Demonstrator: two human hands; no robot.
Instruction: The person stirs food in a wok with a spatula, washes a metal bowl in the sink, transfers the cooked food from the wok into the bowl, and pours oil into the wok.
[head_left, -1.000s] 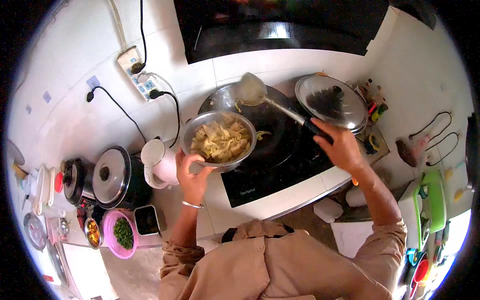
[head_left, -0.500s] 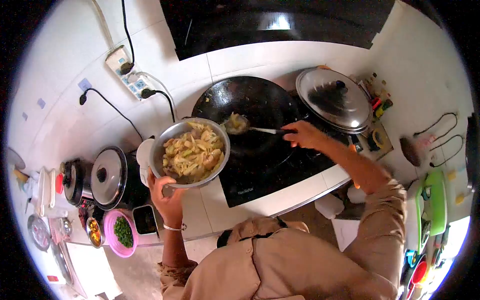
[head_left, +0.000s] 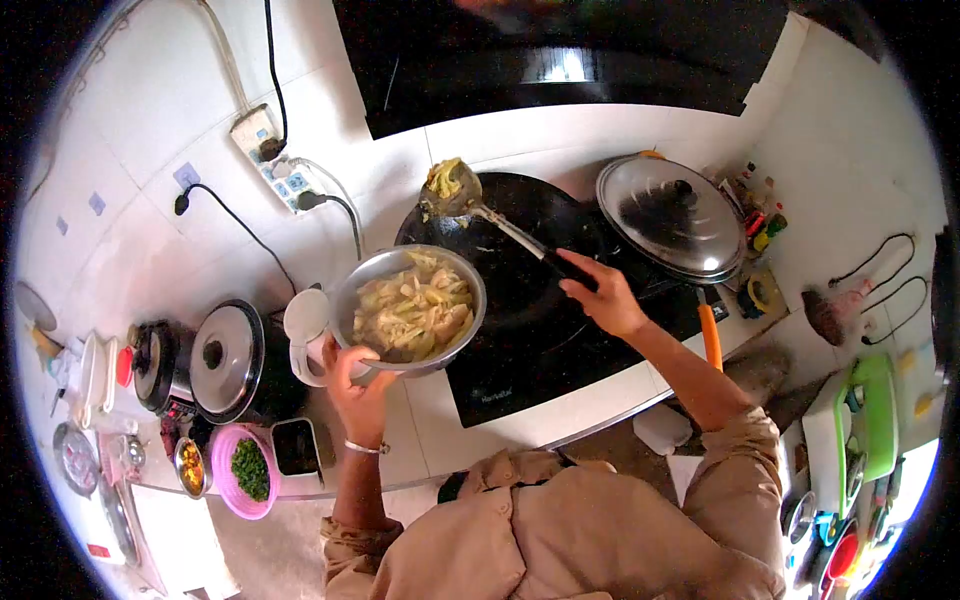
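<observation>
My left hand (head_left: 357,388) grips the near rim of a steel bowl (head_left: 472,330), fingers closed on it. Pale, sliced cooked food (head_left: 415,305) fills much of the bowl. My right hand (head_left: 608,298) is wrapped around the black handle of a metal ladle (head_left: 512,232). Some of the same food (head_left: 447,178) lies in the ladle's head, raised above the far left side of a black wok (head_left: 545,205). The wok sits on a black cooktop (head_left: 510,385), and the bowl is held over its left edge.
A large steel lid (head_left: 660,220) covers a pan at the right. Leftward stand a white jug (head_left: 305,318), a lidded pot (head_left: 225,355), a pink bowl (head_left: 232,497) of chopped greens and a small metal bowl (head_left: 190,467). A power strip (head_left: 275,160) hangs on the wall.
The ladle has risen from beside the bowl's rim to above the wok's far left side, carrying food. My left hand still holds the bowl. The whole view has shifted slightly.
</observation>
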